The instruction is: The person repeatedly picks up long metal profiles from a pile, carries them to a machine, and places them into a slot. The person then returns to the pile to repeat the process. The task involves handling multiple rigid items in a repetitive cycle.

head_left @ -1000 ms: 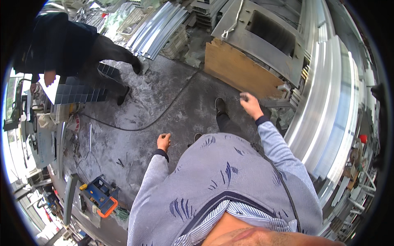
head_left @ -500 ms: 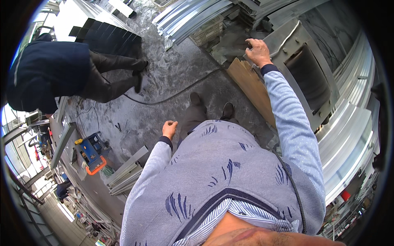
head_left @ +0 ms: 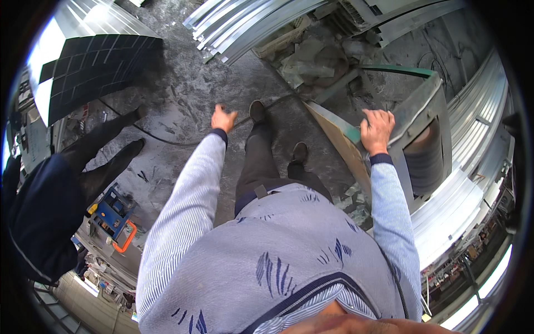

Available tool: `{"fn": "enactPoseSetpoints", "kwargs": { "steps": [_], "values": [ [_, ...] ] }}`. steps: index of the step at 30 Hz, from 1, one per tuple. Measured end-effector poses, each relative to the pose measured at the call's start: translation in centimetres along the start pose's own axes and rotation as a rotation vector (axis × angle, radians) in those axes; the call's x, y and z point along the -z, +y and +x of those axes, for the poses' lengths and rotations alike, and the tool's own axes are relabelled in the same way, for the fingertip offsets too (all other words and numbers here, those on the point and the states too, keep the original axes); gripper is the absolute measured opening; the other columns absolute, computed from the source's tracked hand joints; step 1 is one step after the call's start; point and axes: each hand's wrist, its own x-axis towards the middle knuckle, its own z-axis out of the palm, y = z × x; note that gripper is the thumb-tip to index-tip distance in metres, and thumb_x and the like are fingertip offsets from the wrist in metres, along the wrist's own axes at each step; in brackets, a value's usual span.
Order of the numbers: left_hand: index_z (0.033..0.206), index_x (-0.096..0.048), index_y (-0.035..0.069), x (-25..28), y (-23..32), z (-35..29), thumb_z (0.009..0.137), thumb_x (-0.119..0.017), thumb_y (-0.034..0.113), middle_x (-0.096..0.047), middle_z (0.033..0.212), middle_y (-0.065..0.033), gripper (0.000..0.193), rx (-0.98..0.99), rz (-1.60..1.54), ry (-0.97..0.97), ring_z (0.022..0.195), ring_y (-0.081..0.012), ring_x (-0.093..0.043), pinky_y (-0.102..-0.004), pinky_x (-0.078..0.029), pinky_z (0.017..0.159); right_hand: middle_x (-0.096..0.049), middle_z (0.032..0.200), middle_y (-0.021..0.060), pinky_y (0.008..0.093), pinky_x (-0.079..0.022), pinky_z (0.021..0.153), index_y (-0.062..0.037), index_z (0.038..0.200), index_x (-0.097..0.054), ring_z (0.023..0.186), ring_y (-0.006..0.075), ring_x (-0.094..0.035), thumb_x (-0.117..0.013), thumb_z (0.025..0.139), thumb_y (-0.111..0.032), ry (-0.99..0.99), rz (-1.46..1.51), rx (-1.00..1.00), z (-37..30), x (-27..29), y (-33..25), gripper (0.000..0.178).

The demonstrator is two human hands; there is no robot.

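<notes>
My left hand [head_left: 223,119] is held out over the dark floor, fingers loosely bent with the thumb apart and nothing in it. At the right, my right hand [head_left: 378,131] has its fingers bent over the near left edge of a large grey metal housing [head_left: 415,123]. Its palm side is hidden. The housing stands tilted, with a dark ribbed drum shape [head_left: 427,153] in its opening and a green frame [head_left: 400,68] along its far side. A brown board [head_left: 340,146] leans along its left.
Bundled silver metal profiles [head_left: 239,28] lie ahead; more [head_left: 478,131] are stacked at the right. A black cable [head_left: 172,143] crosses the floor. On the left, a person in dark clothes [head_left: 41,214] stands near a blue tool case [head_left: 113,211] and dark-ended profiles [head_left: 94,69].
My left hand has moved forward. My right hand has come back to the housing's near edge. The housing now sits tilted, its green frame showing. The other person has shifted nearer.
</notes>
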Motion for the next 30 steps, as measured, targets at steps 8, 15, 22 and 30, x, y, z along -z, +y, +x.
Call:
{"fn": "enactPoseSetpoints", "kwargs": {
  "steps": [8, 15, 22, 30],
  "values": [
    [0.164, -0.032, 0.003, -0.2, 10.3, 22.8, 0.08, -0.094, 0.037, -0.066, 0.141, -0.0394, 0.111, 0.15, -0.165, 0.066, 0.137, -0.0508, -0.064, -0.0501, -0.049, 0.119, -0.074, 0.117, 0.0044, 0.0539, -0.029, 0.124, -0.0122, 0.121, -0.078, 0.123, 0.0278, -0.061, -0.065, 0.088, -0.021, -0.148, -0.02, -0.076, 1.8, 0.1, -0.3, 0.036],
    [0.165, -0.027, 0.01, -4.4, 9.8, 32.2, 0.09, -0.094, 0.028, -0.057, 0.144, -0.0274, 0.103, 0.354, -0.592, -0.007, 0.124, -0.0376, -0.066, -0.0484, -0.063, 0.093, -0.073, 0.118, 0.0049, 0.0549, -0.028, 0.124, -0.0122, 0.12, -0.077, 0.122, 0.0287, -0.061, -0.064, 0.086, -0.024, -0.218, -0.039, -0.125, 2.9, 0.4, -0.9, 0.038],
    [0.15, -0.02, 0.009, -4.7, 8.6, 32.3, 0.102, -0.084, 0.023, -0.062, 0.126, -0.0241, 0.081, 0.484, -1.013, 0.044, 0.098, -0.0301, -0.076, -0.0404, -0.063, 0.071, -0.073, 0.12, 0.0057, 0.0563, -0.027, 0.125, -0.0126, 0.12, -0.077, 0.125, 0.0296, -0.06, -0.065, 0.085, -0.027, -0.24, -0.052, -0.129, 2.8, 0.1, -0.7, 0.04],
    [0.15, -0.045, 0.008, -3.4, 3.7, 33.8, 0.104, -0.083, 0.016, -0.067, 0.121, -0.0114, 0.061, 0.569, -1.441, -0.099, 0.093, -0.0243, -0.068, -0.0404, -0.059, 0.071, -0.073, 0.12, 0.0056, 0.0568, -0.026, 0.126, -0.0123, 0.12, -0.077, 0.126, 0.0297, -0.06, -0.065, 0.084, -0.027, -0.245, -0.057, -0.132, 2.9, 0.2, -0.8, 0.041]
  ]
}}
